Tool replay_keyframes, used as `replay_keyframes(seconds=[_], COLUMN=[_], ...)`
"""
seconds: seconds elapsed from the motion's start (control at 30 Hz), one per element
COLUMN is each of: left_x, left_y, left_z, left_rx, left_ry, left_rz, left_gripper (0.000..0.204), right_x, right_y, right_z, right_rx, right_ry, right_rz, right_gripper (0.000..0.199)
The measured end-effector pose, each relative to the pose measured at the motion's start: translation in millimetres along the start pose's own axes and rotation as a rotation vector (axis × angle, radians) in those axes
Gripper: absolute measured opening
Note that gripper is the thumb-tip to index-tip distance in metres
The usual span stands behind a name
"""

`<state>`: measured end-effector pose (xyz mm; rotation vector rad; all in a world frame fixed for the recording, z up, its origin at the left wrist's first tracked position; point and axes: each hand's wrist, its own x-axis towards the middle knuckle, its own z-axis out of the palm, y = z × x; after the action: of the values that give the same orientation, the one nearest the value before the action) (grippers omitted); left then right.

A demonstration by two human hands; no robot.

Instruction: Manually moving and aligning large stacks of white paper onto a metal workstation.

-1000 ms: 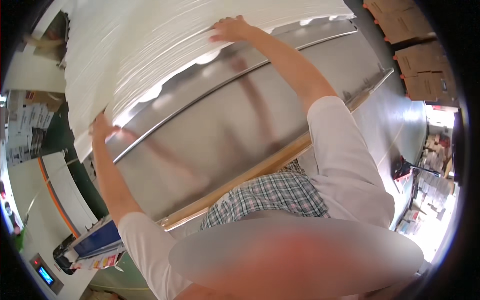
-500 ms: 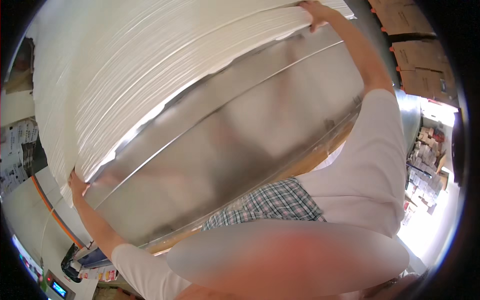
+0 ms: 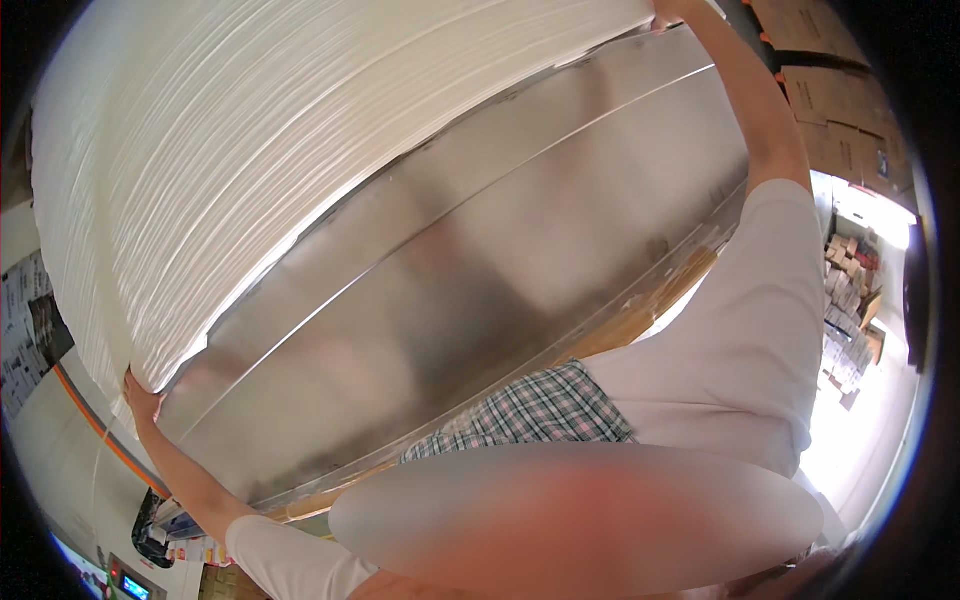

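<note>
A wide, thick stack of thin white sheets (image 3: pixel 300 120), its near edge finely layered, fills the upper left and lies on a shiny metal tabletop (image 3: pixel 350 370). My left hand (image 3: pixel 145 398) is closed around the stack's near left corner, thumb toward the metal. At the stack's right corner, by the top of the picture, my right hand (image 3: pixel 670 12) grips the edge; its fingers are partly cut off by the frame. Both arms stretch wide across the table. Whether the sheets are paper, film or cloth cannot be told.
A brown strip (image 3: pixel 600 345) runs along the table's near side, against my checked clothing (image 3: pixel 530 405). Cardboard boxes (image 3: pixel 850 130) are stacked at the right, beyond the table. Lower left are an orange-edged strip (image 3: pixel 105 430) and a small lit display (image 3: pixel 133 587).
The view has shifted, so the stack and table look larger and both hands sit farther toward the picture's edges. Each hand remains at its corner of the stack.
</note>
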<state>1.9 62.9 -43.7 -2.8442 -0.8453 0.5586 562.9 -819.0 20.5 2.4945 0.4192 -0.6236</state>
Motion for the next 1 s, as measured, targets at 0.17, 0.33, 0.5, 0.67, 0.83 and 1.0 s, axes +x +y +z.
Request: replay_keyframes(seconds=[0.17,0.33,0.5,0.67,0.83,1.0], left_x=[9,-16,2,-4,-17,-30], left_y=[-2,-10,-14,-13,9,30], left_z=[7,1,8,5,16,7], left_rx=[0.002,0.01,0.001,-0.062,-0.065,-0.053], left_ry=[0.036,0.017,0.013,0.087,0.373,0.501], left_rz=[0.031,-0.021,-0.035,0.037,0.175,0.053], left_gripper=[0.098,0.097,0.097,0.094,0.078,0.07], right_x=[-2,-1,-31,11,29,19], right_y=[53,-25,-26,21,46,84], right_z=[32,14,-10,31,91,74], right_rx=[0.669,0.143,0.239,0.163,0.103,-0.05], right_ry=[0.363,0.141,0.201,0.148,0.772,0.925], right_rz=[-0.89,-0.071,-0.057,-0.223,-0.259,-0.256], right_gripper=[0.088,0.08,0.072,0.085,0.075,0.049])
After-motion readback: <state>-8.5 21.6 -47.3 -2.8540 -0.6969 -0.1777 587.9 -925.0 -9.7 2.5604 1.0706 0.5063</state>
